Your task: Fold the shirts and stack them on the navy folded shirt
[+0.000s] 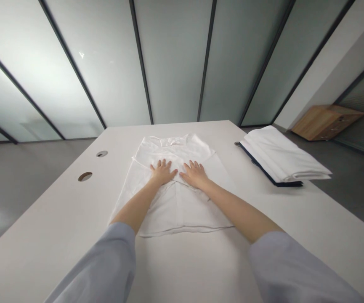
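Note:
A white shirt (182, 210) lies spread flat on the white table, its collar end away from me and its hem towards me. Some wrinkles run across its middle. My left hand (162, 171) rests palm down on the upper half of the shirt, fingers spread. Beside it, a small gap apart, my right hand (195, 174) also lies flat on the cloth with its fingers spread. Neither hand grips the fabric. My forearms cover parts of the shirt's sides.
To the right, a stack of folded white cloth (282, 153) sits on a dark blue folded item (287, 184) and overhangs the edge of the table (58, 235). Two round holes (85, 176) pierce the tabletop at left. A wooden cabinet (323, 122) stands beyond, near frosted glass panels (175, 63).

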Motion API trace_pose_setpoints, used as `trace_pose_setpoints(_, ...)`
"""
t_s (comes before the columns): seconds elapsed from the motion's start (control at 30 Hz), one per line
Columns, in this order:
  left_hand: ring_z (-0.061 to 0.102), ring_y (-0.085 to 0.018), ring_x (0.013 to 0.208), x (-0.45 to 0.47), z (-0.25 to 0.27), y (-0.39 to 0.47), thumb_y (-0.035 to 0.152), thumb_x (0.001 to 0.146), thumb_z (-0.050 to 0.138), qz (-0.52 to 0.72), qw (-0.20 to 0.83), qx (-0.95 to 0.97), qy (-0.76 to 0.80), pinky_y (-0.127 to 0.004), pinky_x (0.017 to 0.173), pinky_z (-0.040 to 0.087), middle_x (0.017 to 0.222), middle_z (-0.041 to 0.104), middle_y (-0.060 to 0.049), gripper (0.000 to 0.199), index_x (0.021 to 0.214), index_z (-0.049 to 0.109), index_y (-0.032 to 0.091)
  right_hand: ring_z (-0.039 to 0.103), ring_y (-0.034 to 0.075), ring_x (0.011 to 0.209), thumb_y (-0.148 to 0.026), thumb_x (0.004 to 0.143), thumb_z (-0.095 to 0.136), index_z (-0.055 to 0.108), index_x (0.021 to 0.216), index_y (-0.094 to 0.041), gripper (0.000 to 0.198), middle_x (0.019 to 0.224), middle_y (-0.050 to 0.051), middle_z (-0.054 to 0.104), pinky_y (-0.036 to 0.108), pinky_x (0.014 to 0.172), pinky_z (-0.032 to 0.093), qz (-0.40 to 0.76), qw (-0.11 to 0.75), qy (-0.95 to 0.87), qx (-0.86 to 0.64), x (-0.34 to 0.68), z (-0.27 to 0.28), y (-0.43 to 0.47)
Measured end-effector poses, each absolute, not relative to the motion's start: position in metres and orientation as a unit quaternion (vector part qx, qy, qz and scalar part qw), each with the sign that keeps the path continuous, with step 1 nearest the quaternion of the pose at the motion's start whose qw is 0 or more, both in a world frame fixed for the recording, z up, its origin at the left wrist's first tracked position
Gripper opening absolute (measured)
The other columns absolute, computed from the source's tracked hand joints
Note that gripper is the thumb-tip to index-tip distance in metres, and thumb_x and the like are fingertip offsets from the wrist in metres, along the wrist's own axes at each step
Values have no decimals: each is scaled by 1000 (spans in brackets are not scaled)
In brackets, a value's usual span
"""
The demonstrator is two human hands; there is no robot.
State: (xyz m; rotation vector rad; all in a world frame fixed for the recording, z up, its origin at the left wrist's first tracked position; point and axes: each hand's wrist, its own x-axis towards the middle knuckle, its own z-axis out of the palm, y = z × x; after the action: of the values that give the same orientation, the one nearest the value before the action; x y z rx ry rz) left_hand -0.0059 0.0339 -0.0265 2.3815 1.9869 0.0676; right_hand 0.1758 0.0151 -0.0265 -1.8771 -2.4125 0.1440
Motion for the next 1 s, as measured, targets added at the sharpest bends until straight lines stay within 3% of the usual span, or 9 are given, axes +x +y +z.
trace_pose_setpoints(0.13, 43, -30, 127, -7, -22, 34, 62, 89, 36, 85, -22, 769, 633, -50, 104, 35, 137, 50, -13, 59, 126, 55, 22, 16, 41, 141, -67, 91, 20, 30, 149, -21, 75, 157, 16, 20, 61, 108, 10, 69, 19, -769, -635, 181, -30, -14)
trace_pose_setpoints(0.23, 50, -26, 117, -8, -20, 23, 53, 91, 38, 91, -24, 773, 628, -38, 96, 43, 120, 57, -12, 46, 115, 60, 20, 15, 40, 142, -68, 91, 19, 26, 151, -23, 75, 158, 15, 17, 61, 108, 10, 80, 10, -768, -636, 187, -31, -21)
trace_pose_setpoints(0.43, 51, -24, 119, -18, -18, -6, 47, 91, 41, 63, 14, 797, 601, -37, 99, 40, 127, 56, -9, 45, 128, 52, 23, 18, 37, 141, -63, 93, 21, 31, 149, -22, 70, 157, 13, 22, 55, 109, 15, 66, 23, -777, -626, 191, -31, -20)
trace_pose_setpoints(0.57, 35, -26, 137, -25, -22, -23, 56, 90, 39, 65, 35, 810, 582, -41, 111, 27, 147, 42, -8, 59, 141, 39, 25, 26, 33, 138, -54, 94, 31, 43, 140, -22, 58, 152, 12, 33, 50, 109, 18, 40, 49, -783, -619, 193, -26, -26)
trace_pose_setpoints(0.63, 33, -26, 137, -27, -23, -28, 59, 89, 40, 80, 29, 809, 582, -42, 111, 27, 148, 40, -8, 62, 141, 39, 25, 31, 30, 134, -49, 93, 38, 52, 131, -20, 50, 145, 13, 41, 45, 108, 22, 14, 77, -792, -605, 193, -22, -30)
trace_pose_setpoints(0.83, 56, -24, 107, -28, -14, -36, 51, 88, 49, 99, 1, 816, 570, -37, 92, 44, 108, 62, -8, 35, 103, 62, 23, 55, 23, 107, -39, 91, 47, 64, 110, -19, 31, 117, 11, 61, 34, 93, 38, 10, 77, -824, -562, 191, -9, -41)
trace_pose_setpoints(1.0, 60, -24, 100, -19, -1, -45, 47, 91, 44, 52, -12, 803, 593, -37, 88, 45, 102, 66, -9, 35, 97, 66, 21, 58, 25, 106, -47, 93, 42, 66, 107, -18, 39, 115, 13, 62, 35, 92, 39, 22, 17, -842, -539, 188, -2, -48)
